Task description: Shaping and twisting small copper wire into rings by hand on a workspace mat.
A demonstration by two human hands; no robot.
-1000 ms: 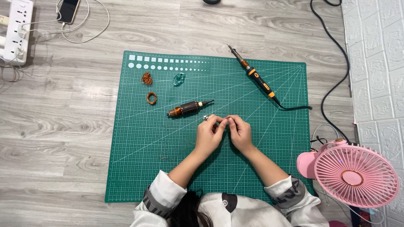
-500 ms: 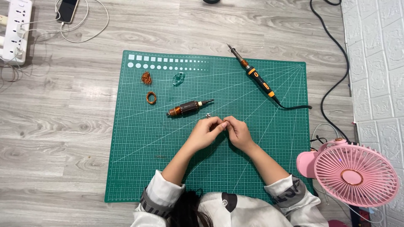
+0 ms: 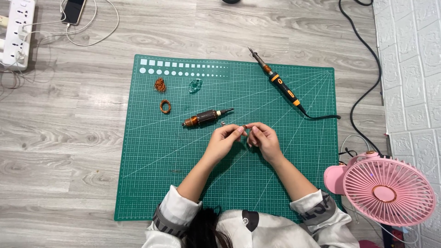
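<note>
A small copper-coloured piece pinched between our two hands over the middle of the green cutting mat.

Our left hand and right hand meet fingertip to fingertip, fingers pressed together on the piece; what it is we cannot tell. Just beyond them lies a motor armature. A soldering iron rests toward the mat's far right corner, two copper wire coils toward its far left.
</note>
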